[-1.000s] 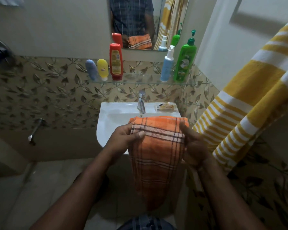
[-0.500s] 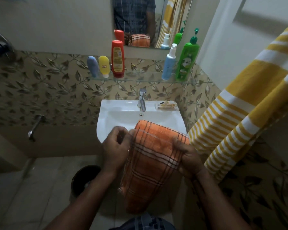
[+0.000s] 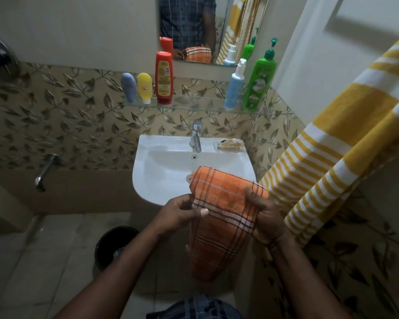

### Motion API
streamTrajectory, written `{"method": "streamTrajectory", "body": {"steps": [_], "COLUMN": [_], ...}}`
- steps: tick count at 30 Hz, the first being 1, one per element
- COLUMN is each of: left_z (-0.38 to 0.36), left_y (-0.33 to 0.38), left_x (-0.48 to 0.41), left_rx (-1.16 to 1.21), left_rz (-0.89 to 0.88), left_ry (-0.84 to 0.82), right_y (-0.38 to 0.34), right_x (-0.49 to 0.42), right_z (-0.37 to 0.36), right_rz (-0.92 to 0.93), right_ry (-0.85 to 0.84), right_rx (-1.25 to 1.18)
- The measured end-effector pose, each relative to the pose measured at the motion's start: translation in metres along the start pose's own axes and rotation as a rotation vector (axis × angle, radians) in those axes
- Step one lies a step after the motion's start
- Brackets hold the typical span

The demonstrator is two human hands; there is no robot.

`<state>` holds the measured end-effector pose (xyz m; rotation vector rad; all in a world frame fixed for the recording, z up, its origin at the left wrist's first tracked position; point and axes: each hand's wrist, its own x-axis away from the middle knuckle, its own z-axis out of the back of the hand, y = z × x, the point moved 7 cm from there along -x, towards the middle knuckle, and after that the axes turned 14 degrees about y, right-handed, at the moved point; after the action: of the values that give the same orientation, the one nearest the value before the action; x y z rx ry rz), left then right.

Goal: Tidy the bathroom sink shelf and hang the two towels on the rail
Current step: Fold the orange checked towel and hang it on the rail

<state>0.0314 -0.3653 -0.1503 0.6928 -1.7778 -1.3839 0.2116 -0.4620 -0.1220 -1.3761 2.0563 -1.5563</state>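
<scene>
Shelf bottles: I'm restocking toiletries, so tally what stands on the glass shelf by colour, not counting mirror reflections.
Blue-grey tube: 1
Yellow tube: 1
Red bottle: 1
Light blue spray bottle: 1
Green pump bottle: 1
Total: 5, all on the glass shelf.

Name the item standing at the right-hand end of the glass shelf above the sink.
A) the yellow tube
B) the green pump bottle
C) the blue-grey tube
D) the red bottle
B: the green pump bottle stands last on the right of the glass shelf, just beyond the white-and-blue spray bottle.
</scene>
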Motion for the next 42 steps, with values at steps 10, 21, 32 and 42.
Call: {"method": "streamTrajectory", "body": {"steps": [10,21,32,42], "left_z": [0.019,0.0,-0.006,0.009], "left_y": [0.023,0.029,0.047,0.029], "left_x": [-0.011,-0.016,-0.019,-0.016], "left_rx": [0.032,-0.017,0.082,-0.083], "left_rz": [-0.227,-0.124,-0.083,-0.14], "left_ry": [0.065,-0.048,0.198,0.024], "right_y": [-0.008,-0.005,0.025,0.0], "right_x": [0.0,0.0,0.008,0.004], "right_z": [0.008,0.007,0.007,0.002], "right_rz": [0.063,0.005,0.05,0.012], "right_ry": [0.052,0.074,-0.015,-0.057], "right_rx": [0.034,-0.033,0.057,0.031]}}
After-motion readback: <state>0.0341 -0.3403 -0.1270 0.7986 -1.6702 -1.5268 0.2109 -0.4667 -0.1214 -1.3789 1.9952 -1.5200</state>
